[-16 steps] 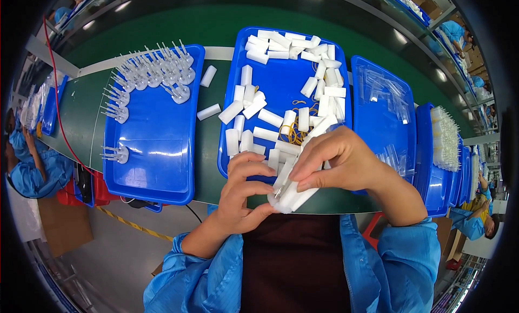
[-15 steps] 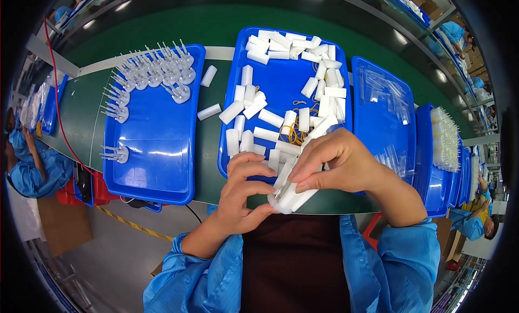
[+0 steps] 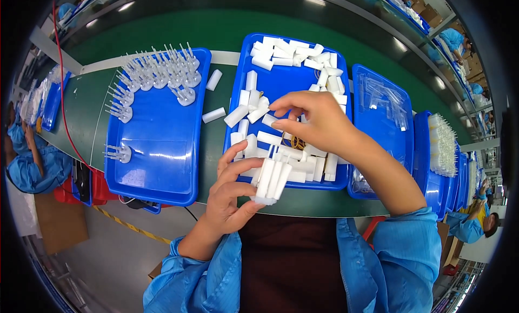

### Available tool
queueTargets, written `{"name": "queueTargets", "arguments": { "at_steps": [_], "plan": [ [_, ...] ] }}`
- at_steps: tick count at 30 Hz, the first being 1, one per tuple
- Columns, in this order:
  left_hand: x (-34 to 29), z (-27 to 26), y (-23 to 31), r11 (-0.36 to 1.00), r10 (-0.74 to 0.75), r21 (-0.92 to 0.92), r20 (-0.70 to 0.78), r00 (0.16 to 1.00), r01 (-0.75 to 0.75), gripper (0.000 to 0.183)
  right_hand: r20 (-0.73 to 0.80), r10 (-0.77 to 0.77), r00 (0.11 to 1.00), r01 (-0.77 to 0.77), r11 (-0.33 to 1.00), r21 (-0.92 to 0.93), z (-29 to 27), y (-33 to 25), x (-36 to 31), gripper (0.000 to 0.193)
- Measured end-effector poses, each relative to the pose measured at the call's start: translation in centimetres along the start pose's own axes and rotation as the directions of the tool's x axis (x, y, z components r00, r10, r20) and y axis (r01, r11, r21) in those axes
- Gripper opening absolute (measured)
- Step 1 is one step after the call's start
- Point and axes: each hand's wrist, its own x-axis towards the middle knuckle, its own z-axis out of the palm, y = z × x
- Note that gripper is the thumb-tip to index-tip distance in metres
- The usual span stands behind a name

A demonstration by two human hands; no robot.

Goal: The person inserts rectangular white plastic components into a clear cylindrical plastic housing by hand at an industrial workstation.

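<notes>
White blocks (image 3: 272,178) stand side by side on a clear base (image 3: 264,200), which my left hand (image 3: 230,197) now carries alone, close to my body. The thumb and curled fingers of that hand close on the near end; the blocks' far ends point toward twelve o'clock. The change lies in my right hand (image 3: 319,118): it no longer pinches at the cluster but hovers at one o'clock from it, over the central blue tray (image 3: 281,78), thumb and forefinger well parted and nothing visible between them. Whether the thumb touches the block beyond it, I cannot tell. I take this release to mean that the cluster holds together in one hand, leaving the other free. Loose blocks surround yellowish bands (image 3: 293,142) in the central tray. At ten o'clock from the cluster, the left tray (image 3: 154,151) bears clear pronged pieces (image 3: 185,97); at two o'clock, the right tray (image 3: 373,137) holds clear plastic strips (image 3: 397,99). Two further blocks (image 3: 214,115) lie between the left and central trays.
</notes>
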Motion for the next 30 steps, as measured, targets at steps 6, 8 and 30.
{"name": "queueTargets", "arguments": {
  "at_steps": [6,8,30],
  "plan": [
    [-0.4,0.0,0.3,0.996,0.026,0.080,0.027,0.999,-0.028,0.022,0.164,0.043,0.986,0.061,0.813,-0.579,2.9,2.2,2.6,0.026],
    [-0.5,-0.1,0.3,0.994,0.020,0.110,0.028,0.999,-0.023,0.020,0.185,0.053,0.981,0.068,0.806,-0.589,3.2,2.3,2.9,0.026],
    [0.1,1.4,0.6,0.989,-0.021,0.147,0.156,0.988,-0.002,0.012,-0.136,-0.573,0.808,0.503,0.792,-0.346,-0.5,1.6,-4.2,0.021]
  ]
}}
